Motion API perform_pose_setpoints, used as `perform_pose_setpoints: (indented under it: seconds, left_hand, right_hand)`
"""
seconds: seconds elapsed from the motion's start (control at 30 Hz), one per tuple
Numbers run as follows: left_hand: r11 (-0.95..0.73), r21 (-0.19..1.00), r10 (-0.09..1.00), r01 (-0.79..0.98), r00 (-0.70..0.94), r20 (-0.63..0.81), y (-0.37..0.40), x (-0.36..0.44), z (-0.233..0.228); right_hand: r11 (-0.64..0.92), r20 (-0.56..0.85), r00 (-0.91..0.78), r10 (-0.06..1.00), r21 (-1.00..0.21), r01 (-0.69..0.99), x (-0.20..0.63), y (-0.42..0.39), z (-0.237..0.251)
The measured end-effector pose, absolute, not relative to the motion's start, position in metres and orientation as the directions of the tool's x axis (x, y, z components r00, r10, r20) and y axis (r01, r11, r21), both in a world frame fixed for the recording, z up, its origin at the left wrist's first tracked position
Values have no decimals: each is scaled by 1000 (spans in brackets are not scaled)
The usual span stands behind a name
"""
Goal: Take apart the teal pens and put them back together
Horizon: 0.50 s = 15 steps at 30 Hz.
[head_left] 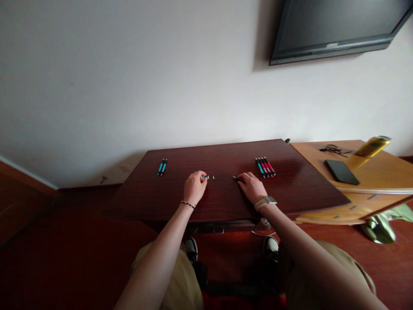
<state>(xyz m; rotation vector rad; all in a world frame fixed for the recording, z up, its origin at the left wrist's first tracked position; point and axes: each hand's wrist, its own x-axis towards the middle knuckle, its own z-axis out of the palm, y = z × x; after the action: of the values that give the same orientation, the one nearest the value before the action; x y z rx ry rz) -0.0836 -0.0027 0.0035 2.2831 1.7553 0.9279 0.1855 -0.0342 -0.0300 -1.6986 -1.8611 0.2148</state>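
Note:
My left hand [195, 187] is closed over the dark tabletop [222, 157], with the teal end of a pen [204, 177] showing at its fingertips; the rest is hidden by the hand. Two tiny white pieces lie just right of those fingers, one white piece [213, 177] standing apart from the other. To the right, my right hand [252, 187] pinches a thin black piece with a pale tip [235, 178], which looks like part of a pen. Beyond this hand lies a row of several teal and red pens [265, 167]. Two teal pens [162, 167] lie side by side at the left.
A lighter wooden cabinet [309, 159] adjoins the table on the right. On it are a black flat device [341, 172], a dark cable [334, 149] and a yellow can [372, 147]. A television [338, 26] hangs on the wall behind. A shoe [382, 228] shows at lower right.

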Motion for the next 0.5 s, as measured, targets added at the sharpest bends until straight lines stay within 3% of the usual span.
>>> perform_pose_setpoints:
  seconds: [0.5]
  left_hand:
    - [-283, 375, 928, 883, 153, 340, 8, -69, -1]
  right_hand:
    - [231, 411, 0, 911, -513, 826, 179, -43, -22]
